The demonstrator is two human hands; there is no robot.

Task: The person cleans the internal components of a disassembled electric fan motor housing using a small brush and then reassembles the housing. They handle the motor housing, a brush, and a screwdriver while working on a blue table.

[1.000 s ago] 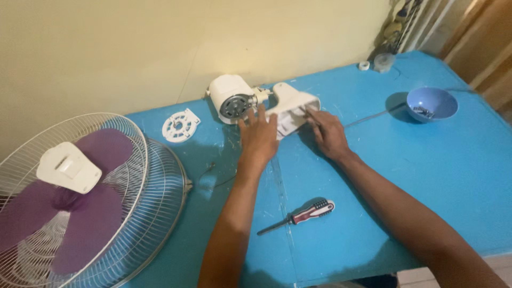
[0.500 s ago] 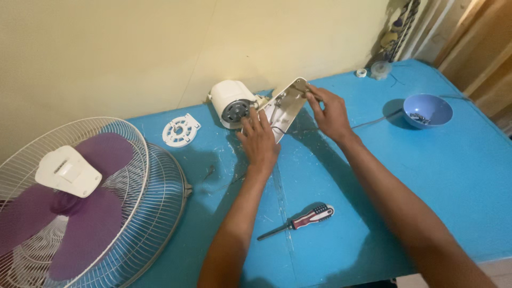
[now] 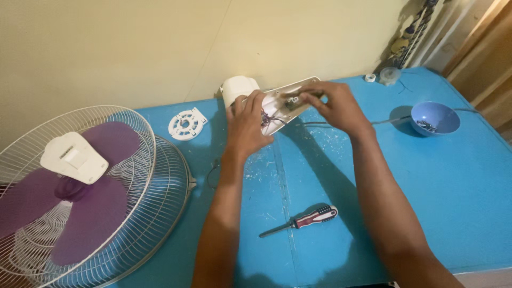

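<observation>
We hold the housing (image 3: 280,106) tilted, long axis rising rightward from the motor (image 3: 238,88); left hand (image 3: 248,125) grips it, right hand (image 3: 336,106) apparently pinches its upper end.

Both forearms are bare from elbow to wrist, with no sleeve in view. The left hand (image 3: 246,124) and right hand (image 3: 333,106) wear no gloves, rings or watch.
</observation>
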